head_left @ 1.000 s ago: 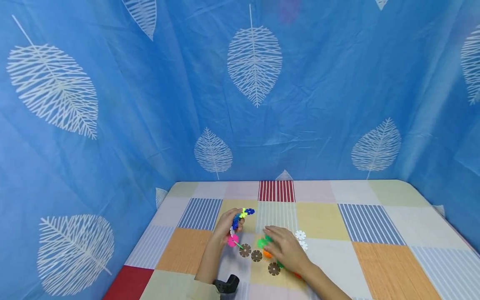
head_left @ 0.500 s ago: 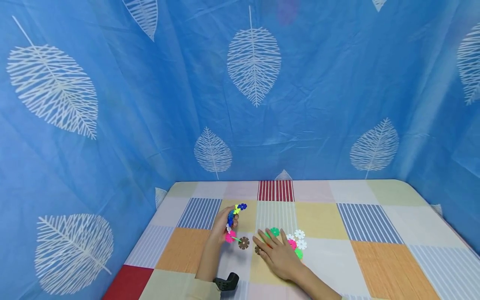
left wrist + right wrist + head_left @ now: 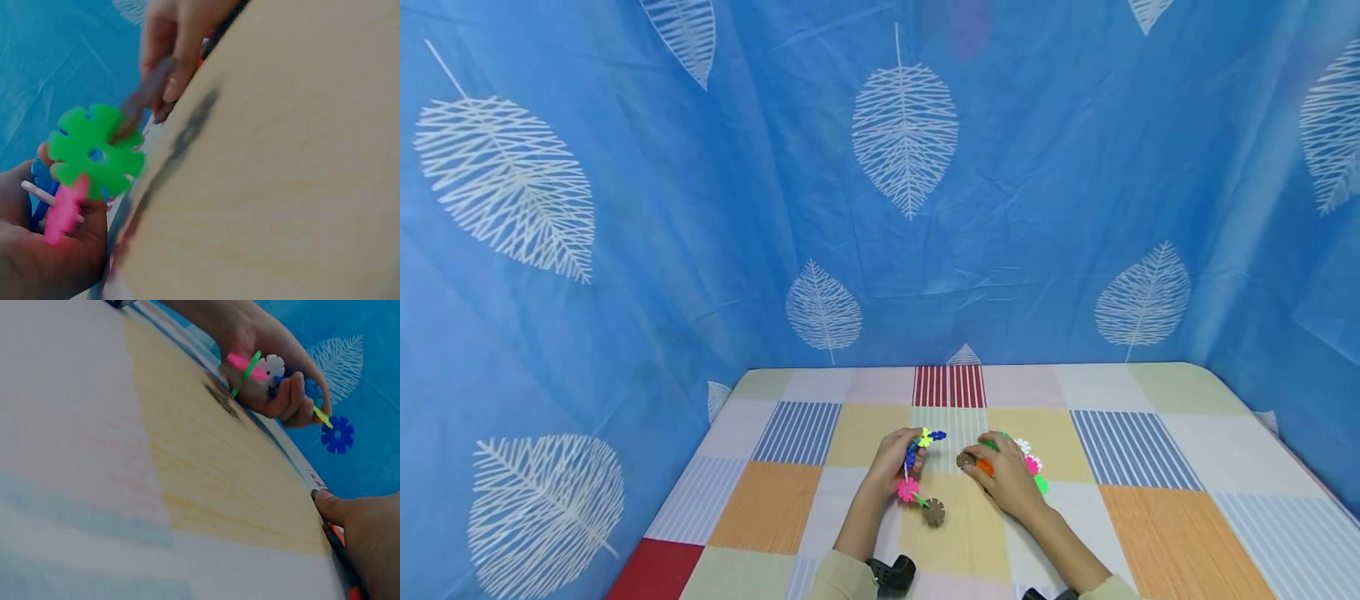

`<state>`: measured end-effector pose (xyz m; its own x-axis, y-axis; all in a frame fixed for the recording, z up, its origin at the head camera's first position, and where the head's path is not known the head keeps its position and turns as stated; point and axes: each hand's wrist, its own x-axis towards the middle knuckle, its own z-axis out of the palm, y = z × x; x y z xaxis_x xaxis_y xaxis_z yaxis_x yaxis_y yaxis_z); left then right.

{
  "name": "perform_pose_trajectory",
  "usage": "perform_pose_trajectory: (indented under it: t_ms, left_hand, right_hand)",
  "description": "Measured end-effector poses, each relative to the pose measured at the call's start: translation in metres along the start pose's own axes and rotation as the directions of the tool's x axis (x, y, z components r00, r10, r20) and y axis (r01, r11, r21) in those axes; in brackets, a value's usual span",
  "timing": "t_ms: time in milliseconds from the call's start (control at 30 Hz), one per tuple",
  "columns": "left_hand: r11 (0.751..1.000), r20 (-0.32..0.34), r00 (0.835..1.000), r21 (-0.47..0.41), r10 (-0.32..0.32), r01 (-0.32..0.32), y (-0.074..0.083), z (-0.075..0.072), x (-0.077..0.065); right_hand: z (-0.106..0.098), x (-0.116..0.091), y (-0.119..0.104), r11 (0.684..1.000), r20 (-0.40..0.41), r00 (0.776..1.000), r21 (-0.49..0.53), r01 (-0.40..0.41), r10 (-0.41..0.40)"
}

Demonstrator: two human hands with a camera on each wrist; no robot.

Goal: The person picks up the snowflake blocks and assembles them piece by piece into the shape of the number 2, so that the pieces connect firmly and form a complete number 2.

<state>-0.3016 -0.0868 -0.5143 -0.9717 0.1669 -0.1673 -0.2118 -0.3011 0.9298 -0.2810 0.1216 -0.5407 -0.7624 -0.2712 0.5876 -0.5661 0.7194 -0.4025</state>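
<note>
My left hand (image 3: 895,458) grips a chain of slotted plastic snowflake discs. Dark blue and yellow discs stick out past its fingertips; a pink disc (image 3: 907,489), a green disc (image 3: 97,153) and a brown end disc (image 3: 933,512) hang from the wrist side. A white disc (image 3: 273,367) in the chain shows beside the palm. My right hand (image 3: 1011,479) bends over a cluster of loose discs. A brown disc (image 3: 966,460) lies between its thumb and fingers, an orange disc (image 3: 985,467) just beside it. The hand covers part of the cluster.
Past the right hand's far side lie loose white discs (image 3: 1022,446), a pink disc (image 3: 1033,465) and a light green disc (image 3: 1041,484). A patchwork cloth (image 3: 1150,517) covers the table. Blue leaf-print curtains (image 3: 1000,208) enclose it at the back and sides.
My right hand has moved right and away from me, and the loose discs have shifted with it. Its spread fingers have bent in. My left hand has carried the chain to the right.
</note>
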Motion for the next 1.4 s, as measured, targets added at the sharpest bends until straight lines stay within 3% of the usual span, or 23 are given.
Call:
perform_pose_trajectory:
  t_ms: [67, 133, 167, 200, 300, 333, 367, 400, 533, 700, 933, 1067, 1233, 1400]
  left_hand:
    - [1.0, 0.005, 1.0, 0.021, 0.01, -0.01, -0.004, 0.002, -0.001]
    - [0.999, 0.006, 1.0, 0.042, 0.027, -0.027, -0.006, 0.003, -0.002]
    - [0.998, 0.008, 0.999, 0.048, 0.036, -0.037, -0.007, 0.003, -0.003]
    - [0.997, 0.015, 0.999, 0.059, 0.05, -0.051, -0.007, 0.003, -0.003]
    - [0.995, 0.046, 0.996, 0.061, 0.079, -0.082, -0.008, 0.004, -0.004]
    - [0.994, 0.058, 0.995, 0.057, 0.085, -0.089, -0.007, 0.005, -0.004]
    - [0.994, 0.069, 0.993, 0.057, 0.092, -0.096, -0.007, 0.005, -0.003]
    - [0.994, 0.078, 0.992, 0.053, 0.095, -0.099, -0.007, 0.006, -0.004]
    - [0.993, 0.086, 0.991, 0.053, 0.104, -0.109, -0.007, 0.008, -0.004]
    - [0.992, 0.094, 0.99, 0.06, 0.108, -0.114, -0.008, 0.008, -0.002]
    - [0.986, 0.119, 0.984, 0.089, 0.133, -0.144, 0.01, 0.016, -0.017]
    - [0.984, 0.151, 0.981, 0.109, 0.121, -0.139, 0.013, 0.015, -0.018]
    - [0.984, 0.186, 0.978, 0.133, 0.09, -0.116, 0.012, 0.012, -0.016]
    - [0.984, 0.198, 0.976, 0.134, 0.091, -0.119, 0.0, 0.005, -0.005]
  right_hand:
    - [0.001, 0.001, -0.002, 0.997, -0.056, 0.998, 0.063, -0.037, 0.041]
    - [0.001, 0.002, -0.006, 0.966, -0.077, 0.986, 0.223, -0.131, 0.151]
    - [0.001, 0.003, -0.008, 0.921, -0.062, 0.973, 0.341, -0.189, 0.222]
    - [0.001, 0.004, -0.01, 0.852, -0.036, 0.955, 0.462, -0.246, 0.295]
    - [-0.002, 0.008, -0.014, 0.582, 0.068, 0.88, 0.725, -0.368, 0.471]
    - [-0.002, 0.01, -0.015, 0.516, 0.101, 0.86, 0.762, -0.39, 0.501]
    - [-0.003, 0.011, -0.016, 0.48, 0.124, 0.848, 0.778, -0.405, 0.515]
    - [-0.004, 0.011, -0.017, 0.465, 0.137, 0.842, 0.782, -0.415, 0.522]
    - [-0.006, 0.014, -0.023, 0.452, 0.162, 0.843, 0.784, -0.426, 0.513]
    - [-0.008, 0.015, -0.027, 0.407, 0.194, 0.834, 0.802, -0.438, 0.516]
    - [-0.009, 0.016, -0.025, 0.429, 0.203, 0.855, 0.796, -0.428, 0.476]
    - [-0.008, 0.015, -0.024, 0.441, 0.207, 0.861, 0.789, -0.427, 0.465]
    - [-0.006, 0.013, -0.024, 0.448, 0.22, 0.86, 0.779, -0.438, 0.46]
    - [-0.004, 0.012, -0.026, 0.441, 0.219, 0.857, 0.782, -0.44, 0.467]
